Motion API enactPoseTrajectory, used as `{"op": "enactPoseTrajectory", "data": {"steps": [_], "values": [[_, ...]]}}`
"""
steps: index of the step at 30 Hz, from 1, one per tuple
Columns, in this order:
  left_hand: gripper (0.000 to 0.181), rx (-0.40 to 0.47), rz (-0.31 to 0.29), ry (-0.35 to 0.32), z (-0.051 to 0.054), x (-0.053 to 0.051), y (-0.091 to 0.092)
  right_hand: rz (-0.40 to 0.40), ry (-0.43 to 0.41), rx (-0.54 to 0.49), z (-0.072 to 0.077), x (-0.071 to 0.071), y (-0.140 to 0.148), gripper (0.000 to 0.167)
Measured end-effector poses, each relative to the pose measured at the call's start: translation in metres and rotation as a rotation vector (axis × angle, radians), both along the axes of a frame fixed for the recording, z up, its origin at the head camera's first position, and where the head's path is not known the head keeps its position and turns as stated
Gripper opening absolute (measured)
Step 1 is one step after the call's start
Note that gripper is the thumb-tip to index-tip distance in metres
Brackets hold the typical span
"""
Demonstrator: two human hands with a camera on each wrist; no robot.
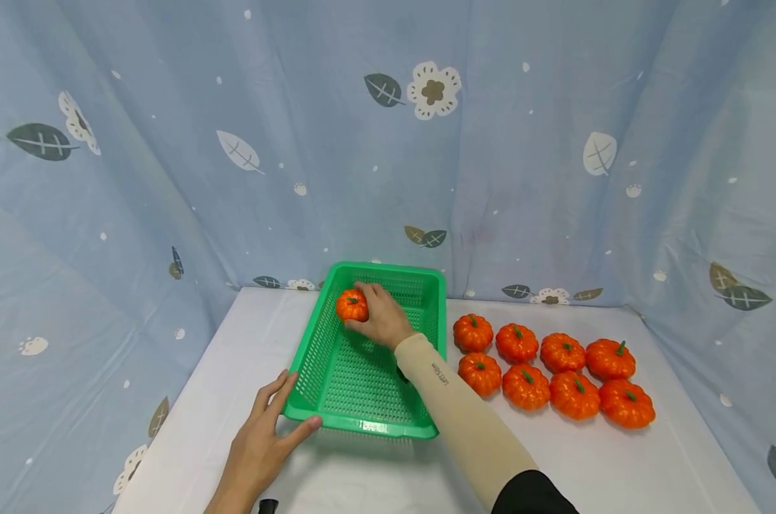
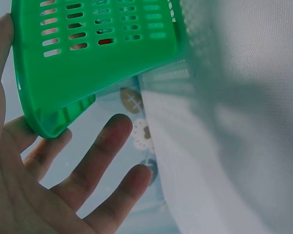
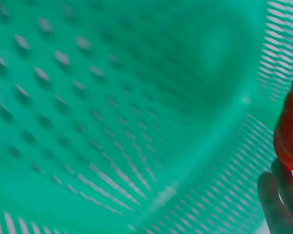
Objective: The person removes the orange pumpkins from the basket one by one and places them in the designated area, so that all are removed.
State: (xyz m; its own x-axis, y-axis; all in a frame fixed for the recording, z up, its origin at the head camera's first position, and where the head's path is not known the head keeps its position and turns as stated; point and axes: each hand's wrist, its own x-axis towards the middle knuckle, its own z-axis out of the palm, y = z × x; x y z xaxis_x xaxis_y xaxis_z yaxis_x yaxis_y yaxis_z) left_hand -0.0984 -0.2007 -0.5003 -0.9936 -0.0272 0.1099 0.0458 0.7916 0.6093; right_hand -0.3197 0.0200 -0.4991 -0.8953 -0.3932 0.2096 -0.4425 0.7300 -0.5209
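Observation:
A small orange toy pumpkin (image 1: 352, 305) with a green stem is inside the green plastic basket (image 1: 368, 428), near its back left. My right hand (image 1: 381, 315) reaches in over the basket and holds that pumpkin between thumb and fingers. In the right wrist view only part of the pumpkin (image 3: 290, 129) and some fingertips (image 3: 269, 192) show at the right edge. My left hand (image 1: 261, 444) holds the basket's front left corner, the thumb at the front rim and the fingers along the left side. Its outer fingers (image 2: 100, 151) stretch past the rim in the left wrist view.
Right of the basket, several more orange pumpkins (image 1: 527, 387) stand in two rows on the white tabletop (image 1: 677, 457). A blue patterned curtain (image 1: 336, 143) hangs behind and along both sides. A small black object (image 1: 268, 506) shows beside the left wrist.

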Motion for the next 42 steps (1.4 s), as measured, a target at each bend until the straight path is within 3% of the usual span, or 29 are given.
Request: {"op": "enactPoseTrajectory", "data": {"steps": [5, 12, 19, 23, 28, 32, 37, 42], "values": [[0.090, -0.010, -0.003, -0.006, 0.001, 0.000, -0.002, -0.008, 0.055, -0.078, 0.020, 0.010, 0.006, 0.084], [0.090, -0.012, -0.020, -0.017, 0.003, -0.002, -0.002, 0.006, 0.083, -0.162, 0.049, 0.034, 0.021, 0.080], [0.089, -0.004, -0.017, -0.027, 0.001, -0.001, -0.003, 0.056, 0.056, -0.383, 0.085, 0.070, 0.048, 0.075], [0.089, -0.001, -0.026, -0.018, 0.000, -0.002, -0.004, 0.074, 0.130, -0.441, 0.096, 0.090, 0.071, 0.076], [0.089, -0.003, -0.027, -0.024, 0.002, -0.004, -0.005, 0.050, 0.263, -0.481, 0.094, 0.114, 0.102, 0.077], [0.090, -0.008, -0.029, -0.028, 0.002, -0.004, -0.005, -0.016, 0.332, -0.469, 0.088, 0.135, 0.128, 0.082], [0.090, -0.005, -0.031, -0.028, 0.002, -0.004, -0.005, -0.105, 0.311, -0.418, 0.076, 0.161, 0.159, 0.086], [0.090, 0.004, -0.034, -0.045, 0.003, -0.005, -0.004, -0.191, 0.269, -0.348, 0.055, 0.183, 0.184, 0.086]]}}
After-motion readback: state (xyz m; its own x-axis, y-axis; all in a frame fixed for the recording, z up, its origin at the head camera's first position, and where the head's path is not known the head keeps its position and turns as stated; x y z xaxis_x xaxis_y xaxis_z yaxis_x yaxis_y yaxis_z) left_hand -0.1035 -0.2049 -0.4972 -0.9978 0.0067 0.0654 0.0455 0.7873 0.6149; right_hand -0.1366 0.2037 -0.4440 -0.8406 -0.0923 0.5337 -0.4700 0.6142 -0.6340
